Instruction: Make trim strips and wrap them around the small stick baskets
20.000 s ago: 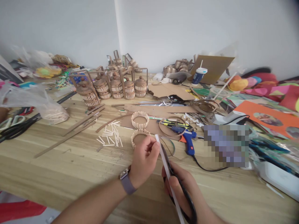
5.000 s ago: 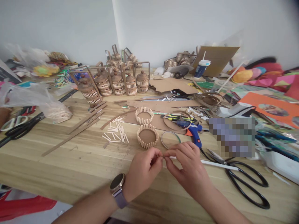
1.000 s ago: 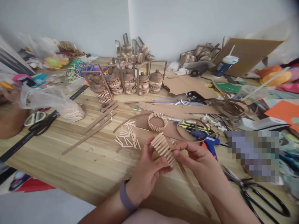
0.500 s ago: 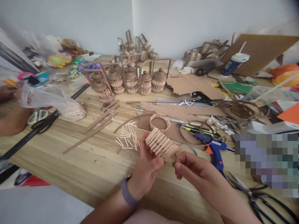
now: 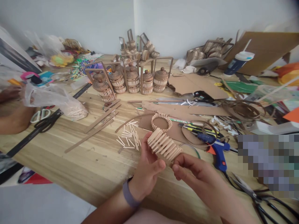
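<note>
A ring of short pale wooden sticks (image 5: 164, 143), spaced side by side along a brown strip, is tilted up between my hands. My left hand (image 5: 149, 168) grips its left side, fingers behind and thumb in front. The fingers of my right hand (image 5: 191, 169) pinch the strip at its lower right; the strip's end is hidden by them. Just beyond lies a second stick ring (image 5: 161, 122) on the table. Loose sticks (image 5: 129, 137) are scattered left of it. A curved notched strip (image 5: 130, 120) lies behind the sticks.
Small lidded baskets with handles (image 5: 147, 84) stand in a row farther back. To the right lie a blue glue gun (image 5: 220, 154) and large scissors (image 5: 253, 194). A plastic bag of sticks (image 5: 74, 110) is at left, near another person's arm (image 5: 16, 119). A cup (image 5: 238, 63) stands back right.
The held ring has turned slightly, showing more of its stick side. My right hand's fingertips have come closer against its lower edge. The whole view has shifted a little.
</note>
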Demonstrator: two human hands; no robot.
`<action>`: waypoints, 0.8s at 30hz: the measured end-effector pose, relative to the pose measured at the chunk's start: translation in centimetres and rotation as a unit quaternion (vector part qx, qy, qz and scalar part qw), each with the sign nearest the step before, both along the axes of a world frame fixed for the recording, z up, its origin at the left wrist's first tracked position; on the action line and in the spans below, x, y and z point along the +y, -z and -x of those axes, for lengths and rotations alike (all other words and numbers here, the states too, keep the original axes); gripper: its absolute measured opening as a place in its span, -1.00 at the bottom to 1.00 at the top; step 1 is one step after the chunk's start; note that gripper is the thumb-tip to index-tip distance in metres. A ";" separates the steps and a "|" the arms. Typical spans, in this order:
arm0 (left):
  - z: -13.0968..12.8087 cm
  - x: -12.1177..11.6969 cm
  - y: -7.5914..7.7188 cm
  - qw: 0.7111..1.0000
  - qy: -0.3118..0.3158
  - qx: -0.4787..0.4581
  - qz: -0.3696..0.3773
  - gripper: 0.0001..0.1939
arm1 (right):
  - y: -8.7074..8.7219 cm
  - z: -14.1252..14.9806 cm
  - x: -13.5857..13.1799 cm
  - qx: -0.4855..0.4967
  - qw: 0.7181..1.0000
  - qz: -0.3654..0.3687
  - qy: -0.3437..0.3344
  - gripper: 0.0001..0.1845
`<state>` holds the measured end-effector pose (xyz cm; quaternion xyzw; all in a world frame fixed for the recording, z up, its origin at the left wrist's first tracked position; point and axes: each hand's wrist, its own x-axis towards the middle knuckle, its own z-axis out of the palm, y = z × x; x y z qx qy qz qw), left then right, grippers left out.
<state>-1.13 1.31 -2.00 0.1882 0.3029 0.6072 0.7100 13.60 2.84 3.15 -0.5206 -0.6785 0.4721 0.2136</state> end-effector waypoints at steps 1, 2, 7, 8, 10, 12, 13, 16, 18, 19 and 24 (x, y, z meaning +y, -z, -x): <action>0.0 0.0 0.0 1.000 -0.002 0.002 0.001 -0.08 | 0.0 0.0 0.0 0.000 1.000 -0.002 0.001 -0.65; 0.0 -0.1 0.0 1.000 -0.003 0.004 0.003 -0.09 | 0.0 0.1 0.0 0.001 1.000 -0.006 0.005 -0.65; 0.1 -0.3 0.0 1.000 -0.001 0.007 0.002 -0.14 | 0.0 0.2 -0.1 0.005 1.000 -0.015 0.009 -0.67; 0.1 -0.2 0.0 1.000 -0.001 0.006 0.001 -0.16 | 0.0 0.2 -0.1 0.004 1.000 -0.015 0.008 -0.67; 0.1 -0.2 0.0 1.000 -0.002 0.004 -0.001 -0.18 | 0.0 0.2 -0.2 0.004 1.000 -0.015 0.011 -0.66; 0.1 -0.1 0.0 1.000 -0.003 0.004 -0.005 -0.22 | 0.1 0.2 -0.2 0.002 1.000 -0.015 0.016 -0.66; 0.1 -0.1 0.1 1.000 -0.005 0.003 -0.009 -0.23 | 0.1 0.2 -0.3 -0.001 1.000 -0.014 0.018 -0.66; 0.1 -0.2 0.3 1.000 -0.007 -0.008 -0.018 -0.30 | 0.3 0.3 -0.4 -0.010 1.000 -0.015 0.020 -0.67; 0.0 -0.3 0.5 1.000 -0.008 -0.019 -0.016 -0.35 | 0.4 0.4 -0.4 -0.014 1.000 -0.019 0.020 -0.69; 0.0 -0.3 0.5 1.000 -0.008 -0.024 -0.014 -0.36 | 0.5 0.4 -0.4 -0.015 0.999 -0.021 0.020 -0.69; -0.2 -0.3 0.7 0.999 -0.017 -0.034 -0.012 -0.41 | 0.8 0.4 -0.4 -0.013 0.999 -0.033 0.037 -0.72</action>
